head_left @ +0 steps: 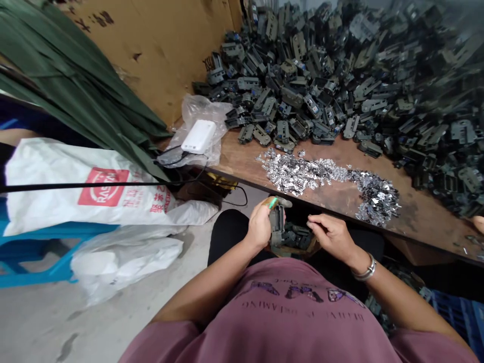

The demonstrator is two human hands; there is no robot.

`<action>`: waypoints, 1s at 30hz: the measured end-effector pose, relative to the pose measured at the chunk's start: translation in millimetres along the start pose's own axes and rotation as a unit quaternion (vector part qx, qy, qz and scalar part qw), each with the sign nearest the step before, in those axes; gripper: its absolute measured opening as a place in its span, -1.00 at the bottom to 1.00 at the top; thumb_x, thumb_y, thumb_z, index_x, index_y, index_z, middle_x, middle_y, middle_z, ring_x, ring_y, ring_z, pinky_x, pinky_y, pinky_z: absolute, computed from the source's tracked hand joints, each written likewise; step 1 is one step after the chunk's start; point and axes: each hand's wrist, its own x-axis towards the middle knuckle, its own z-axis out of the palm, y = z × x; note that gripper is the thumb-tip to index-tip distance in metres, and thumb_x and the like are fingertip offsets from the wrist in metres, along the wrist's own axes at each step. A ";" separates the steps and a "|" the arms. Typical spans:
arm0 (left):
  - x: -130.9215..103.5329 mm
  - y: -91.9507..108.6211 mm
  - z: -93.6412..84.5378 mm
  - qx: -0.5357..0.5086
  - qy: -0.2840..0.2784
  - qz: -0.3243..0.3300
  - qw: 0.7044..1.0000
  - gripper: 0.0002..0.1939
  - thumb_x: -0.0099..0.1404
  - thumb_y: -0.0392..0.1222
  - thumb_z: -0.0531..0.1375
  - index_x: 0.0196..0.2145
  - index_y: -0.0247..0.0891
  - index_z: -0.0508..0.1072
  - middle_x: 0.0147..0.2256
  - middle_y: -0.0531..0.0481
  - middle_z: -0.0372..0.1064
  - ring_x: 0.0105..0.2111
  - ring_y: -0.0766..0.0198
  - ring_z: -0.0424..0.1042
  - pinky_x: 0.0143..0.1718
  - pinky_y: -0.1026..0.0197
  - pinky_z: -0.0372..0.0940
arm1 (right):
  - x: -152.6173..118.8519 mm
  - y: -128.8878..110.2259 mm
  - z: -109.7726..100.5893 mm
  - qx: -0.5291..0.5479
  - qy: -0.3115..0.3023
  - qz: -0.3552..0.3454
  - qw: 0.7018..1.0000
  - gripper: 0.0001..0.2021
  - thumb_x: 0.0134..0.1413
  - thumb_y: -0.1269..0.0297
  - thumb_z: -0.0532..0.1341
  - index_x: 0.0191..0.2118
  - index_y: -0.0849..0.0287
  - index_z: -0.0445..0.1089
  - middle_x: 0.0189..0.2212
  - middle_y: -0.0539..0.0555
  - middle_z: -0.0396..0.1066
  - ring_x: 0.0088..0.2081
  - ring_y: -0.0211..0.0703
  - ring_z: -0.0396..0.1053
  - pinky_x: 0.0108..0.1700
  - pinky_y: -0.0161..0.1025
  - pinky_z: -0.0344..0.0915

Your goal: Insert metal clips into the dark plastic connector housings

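Observation:
My left hand (260, 224) is wrapped round a dark plastic part (277, 224) above my lap, with a green-tinted band on one finger. To its right, my right hand (333, 236) is closed, thumb and index finger pinched together; anything between the fingertips is too small to make out. Below and between both hands sits a container of similar dark parts (297, 236). Small shiny metal pieces (293, 174) lie in a pile on the brown table (242, 156), and a darker cluster of them (378, 199) is farther right.
A large heap of dark parts (302, 91) covers the back of the table. A white power bank (198, 136) lies on clear plastic at its left end. White sacks (75, 186) and a blue stool (49, 257) stand left. Another person's fingers (479, 223) show at the right edge.

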 end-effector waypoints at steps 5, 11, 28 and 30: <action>5.5 0.6 -6.0 -0.010 -0.067 0.002 0.998 -0.56 0.05 0.21 0.26 -0.35 -0.24 0.43 -0.56 0.07 0.30 -0.61 0.34 0.24 -0.58 0.28 0.18 | 17.2 10.8 -8.2 -0.010 0.017 0.038 0.999 -0.86 0.21 0.27 0.20 -0.23 0.09 0.53 -0.36 0.08 0.59 -0.38 -0.13 0.53 -0.28 -0.18 0.48; 43.0 -35.7 -28.2 0.329 -0.161 0.024 0.930 -0.70 0.13 0.04 0.19 -0.57 -0.24 0.42 -0.62 0.09 0.24 -0.57 0.31 0.19 -0.51 0.27 0.07 | 66.2 39.1 -20.3 -0.066 -0.009 0.069 0.995 -0.82 0.19 0.28 0.16 -0.24 0.14 0.52 -0.36 0.08 0.58 -0.36 -0.14 0.51 -0.25 -0.21 0.41; 62.8 -72.1 -0.3 0.318 -0.201 0.140 0.916 -0.56 0.26 0.20 0.07 -0.47 -0.24 0.41 -0.42 -0.06 0.38 -0.31 0.13 0.40 -0.15 0.10 0.28 | 260.9 72.8 67.6 -0.081 -0.004 0.226 0.971 -0.47 0.09 0.39 0.26 0.20 0.30 0.28 -0.07 0.20 0.49 -0.05 -0.03 0.44 0.05 -0.13 0.33; 54.9 -61.6 -5.0 0.231 -0.193 0.108 0.947 -0.50 0.25 0.26 0.06 -0.42 -0.27 0.44 -0.44 -0.06 0.40 -0.41 0.21 0.38 -0.33 0.18 0.29 | 253.3 74.7 67.8 -0.031 0.016 0.208 0.978 -0.52 0.08 0.45 0.22 0.16 0.32 0.31 -0.15 0.15 0.51 -0.12 -0.11 0.46 0.02 -0.18 0.35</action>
